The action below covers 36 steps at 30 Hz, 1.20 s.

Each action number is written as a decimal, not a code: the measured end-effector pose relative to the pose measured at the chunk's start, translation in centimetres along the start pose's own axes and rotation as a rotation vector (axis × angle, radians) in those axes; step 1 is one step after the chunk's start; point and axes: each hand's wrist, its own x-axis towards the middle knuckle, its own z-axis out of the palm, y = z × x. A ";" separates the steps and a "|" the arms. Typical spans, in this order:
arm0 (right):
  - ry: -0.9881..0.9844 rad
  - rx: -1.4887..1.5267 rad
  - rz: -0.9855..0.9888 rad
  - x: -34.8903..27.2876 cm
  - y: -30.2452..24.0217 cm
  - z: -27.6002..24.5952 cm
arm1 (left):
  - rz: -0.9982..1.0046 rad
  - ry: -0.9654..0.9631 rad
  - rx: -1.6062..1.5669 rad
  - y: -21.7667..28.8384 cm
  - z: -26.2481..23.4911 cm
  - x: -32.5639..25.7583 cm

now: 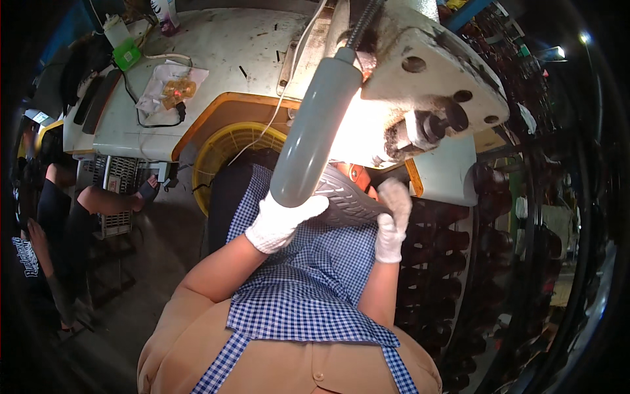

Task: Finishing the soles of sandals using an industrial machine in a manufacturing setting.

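Where a grey tubular lamp (317,131) hangs, left hand (282,222) and right hand (398,213) — white-gloved — clamp a dark-grey treaded sole (348,200).

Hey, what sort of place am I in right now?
Probably a shoe workshop or factory: a treaded shoe is held beside a bulky white machine, and rows of what look like dark shoes fill racks at the right.

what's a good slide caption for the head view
Left hand and right hand, both gloved, hold a shoe with a grooved sole near a machine.
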 end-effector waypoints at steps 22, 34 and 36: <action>0.777 -0.621 -0.641 1.3 -23.5 -7.6 | -0.131 -0.055 -0.318 -2.7 -5.1 -2.0; 0.529 -2.254 -0.078 17.5 -21.3 -29.2 | -0.250 0.006 -0.310 -3.9 -2.0 -1.5; 0.563 -2.138 -0.157 15.9 -22.0 -26.5 | -0.229 0.015 -0.303 -3.9 -2.3 -1.9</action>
